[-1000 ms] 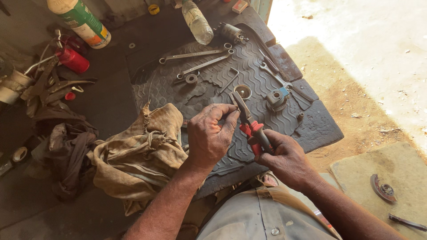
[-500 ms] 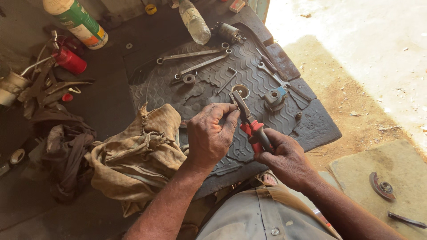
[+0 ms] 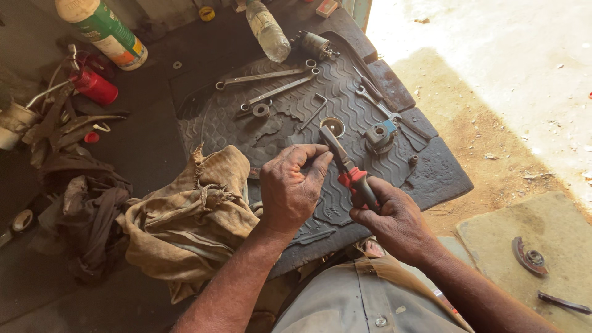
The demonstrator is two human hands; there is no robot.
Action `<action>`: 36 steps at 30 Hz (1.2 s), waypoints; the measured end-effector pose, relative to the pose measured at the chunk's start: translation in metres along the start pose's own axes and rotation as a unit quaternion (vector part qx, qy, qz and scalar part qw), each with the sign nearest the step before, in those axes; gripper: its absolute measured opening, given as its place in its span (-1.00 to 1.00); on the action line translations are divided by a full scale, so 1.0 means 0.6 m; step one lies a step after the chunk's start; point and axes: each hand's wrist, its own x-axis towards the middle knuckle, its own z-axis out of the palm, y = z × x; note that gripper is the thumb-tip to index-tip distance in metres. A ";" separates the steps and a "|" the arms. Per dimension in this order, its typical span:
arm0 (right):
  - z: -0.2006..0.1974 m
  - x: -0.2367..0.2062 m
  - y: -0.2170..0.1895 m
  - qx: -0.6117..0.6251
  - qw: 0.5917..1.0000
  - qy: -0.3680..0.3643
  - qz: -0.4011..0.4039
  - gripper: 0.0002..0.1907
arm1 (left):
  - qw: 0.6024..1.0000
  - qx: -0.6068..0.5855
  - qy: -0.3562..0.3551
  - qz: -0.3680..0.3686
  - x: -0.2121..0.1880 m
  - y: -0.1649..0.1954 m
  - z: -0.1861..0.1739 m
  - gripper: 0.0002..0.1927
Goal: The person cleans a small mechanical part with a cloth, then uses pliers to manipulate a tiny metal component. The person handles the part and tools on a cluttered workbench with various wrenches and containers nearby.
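Head view: right hand (image 3: 394, 219) clamped on red-handled pliers (image 3: 346, 169), nose toward 11 o'clock over ribbed rubber mat (image 3: 431, 176); left hand (image 3: 290, 191), fingers (image 3: 314, 161) pinched at the nose, small part hidden. Tan rag (image 3: 191, 216) at 9 o'clock, wrenches (image 3: 271, 86) at 12.

a person's right hand (image 3: 394, 216) is gripping red-handled pliers (image 3: 346, 169), while the left hand (image 3: 291, 188) is pinching at the plier tips above a ridged black rubber mat (image 3: 431, 176). wrenches (image 3: 265, 83) and a crumpled tan rag (image 3: 191, 216) are lying nearby.
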 end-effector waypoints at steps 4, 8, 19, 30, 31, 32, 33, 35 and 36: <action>0.003 0.000 0.001 -0.001 1.000 -0.003 0.029 -0.81 | 1.000 -0.010 0.004 -0.007 -0.001 -0.002 0.000 -0.89; 0.008 0.004 0.009 0.092 0.995 -0.032 0.001 -0.80 | 0.999 -0.046 -0.002 -0.026 -0.003 -0.003 -0.003 -0.90; 0.012 0.008 0.024 0.158 0.985 -0.065 0.028 -0.91 | 0.996 -0.083 -0.010 -0.034 -0.009 -0.002 -0.006 -0.81; 0.010 0.007 0.018 0.096 0.994 -0.058 0.011 -0.88 | 0.998 -0.056 -0.007 -0.041 -0.013 -0.015 -0.005 -0.88; 0.009 0.008 0.018 0.124 0.990 -0.068 0.010 -0.88 | 0.998 -0.055 -0.006 -0.034 -0.012 -0.015 -0.003 -0.88; 0.009 0.009 0.017 0.144 0.987 -0.074 0.016 -0.88 | 0.998 -0.053 -0.003 -0.028 -0.012 -0.015 -0.002 -0.88; 0.008 0.010 0.017 0.165 0.983 -0.080 0.021 -0.89 | 0.998 -0.052 -0.002 -0.021 -0.012 -0.015 0.000 -0.88; 0.006 0.011 0.015 0.186 0.978 -0.085 0.040 -0.85 | 0.999 -0.045 -0.002 -0.012 -0.011 -0.016 0.001 -0.89; 0.003 0.011 0.014 0.186 0.977 -0.084 0.052 -0.79 | 0.999 -0.042 -0.003 -0.007 -0.011 -0.015 0.002 -0.89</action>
